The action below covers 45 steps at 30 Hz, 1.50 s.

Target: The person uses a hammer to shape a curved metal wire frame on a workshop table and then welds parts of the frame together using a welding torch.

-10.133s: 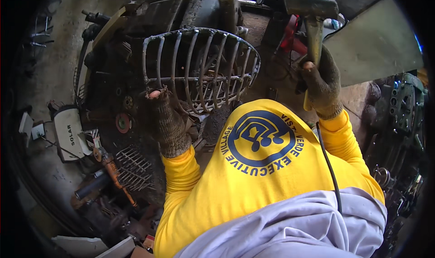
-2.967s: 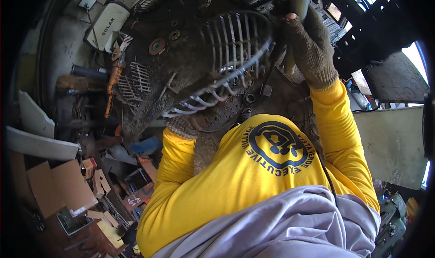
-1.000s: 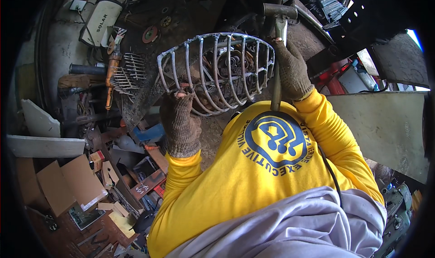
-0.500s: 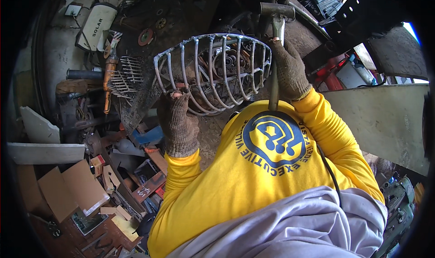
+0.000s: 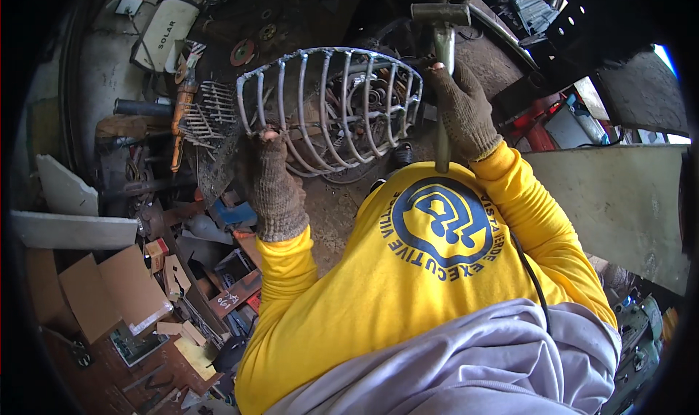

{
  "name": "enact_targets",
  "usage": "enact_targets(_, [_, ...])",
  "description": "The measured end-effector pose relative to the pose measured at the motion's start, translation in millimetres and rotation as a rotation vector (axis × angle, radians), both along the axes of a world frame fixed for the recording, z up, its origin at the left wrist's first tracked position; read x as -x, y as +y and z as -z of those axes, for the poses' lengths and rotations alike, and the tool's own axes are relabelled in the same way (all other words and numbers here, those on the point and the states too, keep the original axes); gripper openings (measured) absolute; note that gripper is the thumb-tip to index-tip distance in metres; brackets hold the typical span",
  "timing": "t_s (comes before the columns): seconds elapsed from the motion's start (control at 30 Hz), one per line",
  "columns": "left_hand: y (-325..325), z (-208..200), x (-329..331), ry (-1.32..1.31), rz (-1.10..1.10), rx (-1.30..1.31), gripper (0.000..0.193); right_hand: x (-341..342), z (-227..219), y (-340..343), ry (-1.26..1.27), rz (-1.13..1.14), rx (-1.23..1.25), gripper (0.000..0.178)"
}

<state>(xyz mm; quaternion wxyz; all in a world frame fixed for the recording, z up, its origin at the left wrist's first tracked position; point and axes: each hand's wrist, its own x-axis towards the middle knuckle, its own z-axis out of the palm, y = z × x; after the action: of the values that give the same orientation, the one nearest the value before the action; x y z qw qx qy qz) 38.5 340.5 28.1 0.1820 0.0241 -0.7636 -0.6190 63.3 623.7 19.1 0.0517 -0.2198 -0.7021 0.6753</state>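
Note:
A curved grille of bent metal rods (image 5: 322, 95), basket-like with a long rim, hangs in front of me at a slight tilt. My left hand (image 5: 278, 189), in a brown knitted glove with a bare fingertip showing, is closed on its lower left part. In my right hand (image 5: 464, 113), gloved the same way, is a hammer (image 5: 444, 47) with a metal handle. The hammer's cylindrical head points away from me, and the handle's end reaches back near my chest. A small gap separates the handle from the grille's right end. Some of my left fingers are hidden behind the rods.
An orange angle grinder (image 5: 183, 109) lies at the left, beside smaller racks of welded rods (image 5: 207, 113). Below them are cardboard boxes (image 5: 127, 287) and mixed scrap. A white casing (image 5: 166, 33) stands at the far left. A large pale sheet (image 5: 611, 196) lies at the right.
The grille and my left hand have shifted to the left and slightly up, widening the gap to the hammer. The hammer in my right hand has barely moved.

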Motion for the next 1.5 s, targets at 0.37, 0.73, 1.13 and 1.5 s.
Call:
enact_targets(0.37, [-38, -82, -15, 0.055, -0.026, -0.017, 0.029, -14, 49, 14, 0.064, -0.3, -0.301, 0.036])
enact_targets(0.73, [-74, -60, -19, -0.05, -0.045, -0.16, 0.031, -5, 48, -13, -0.006, -0.559, -0.633, 0.038])
enact_targets(1.13, [-190, -19, 35, -0.123, 0.025, -0.515, 0.034, 92, 46, -93, 0.132, -0.485, -0.885, 0.037])
enact_targets(1.5, [-240, -26, 71, -0.231, 0.241, -0.327, 0.035, 159, 63, -106, 0.151, -0.612, -1.356, 0.037])
